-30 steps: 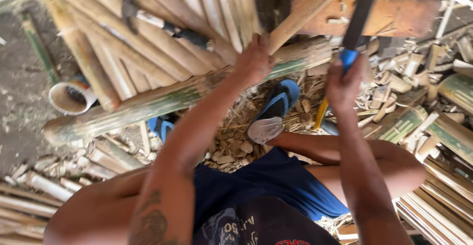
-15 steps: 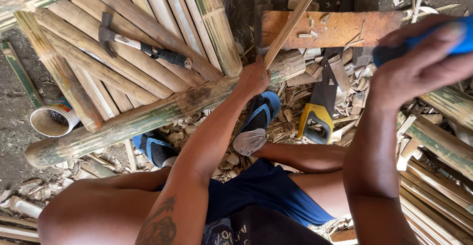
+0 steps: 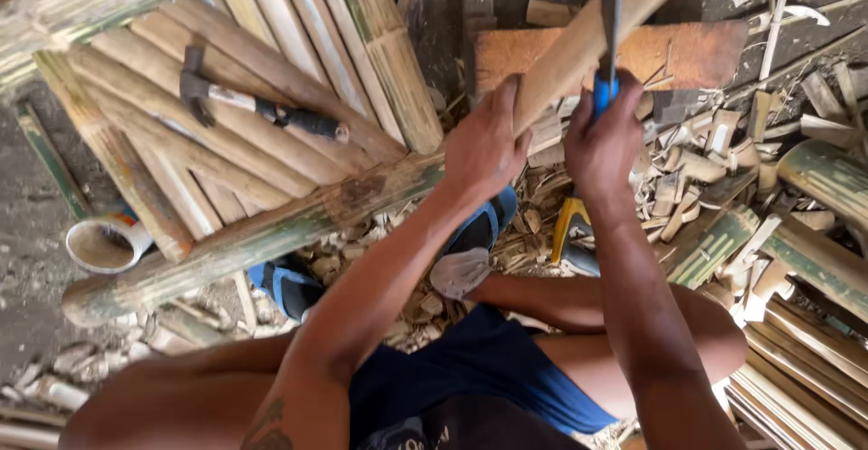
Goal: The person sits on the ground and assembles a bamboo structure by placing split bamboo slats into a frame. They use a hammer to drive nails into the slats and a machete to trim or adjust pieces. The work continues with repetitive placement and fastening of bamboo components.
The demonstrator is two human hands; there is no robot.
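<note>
- Left hand clamps the slanted bamboo slat, steadying it where it crosses the long green bamboo pole.
- Right hand, just beside, is closed on a blue-handled blade tool, upright against the slat.
- Hammer lies on stacked split bamboo, beyond the pole.
- Wooden board lies farther back.

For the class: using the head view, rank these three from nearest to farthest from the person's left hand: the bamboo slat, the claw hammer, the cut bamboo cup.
From the left hand:
1. Bamboo slat: in its grip, running up to the right.
2. Claw hammer: lying on the split bamboo, to the left.
3. Cut bamboo cup: on the ground at the far left.
</note>
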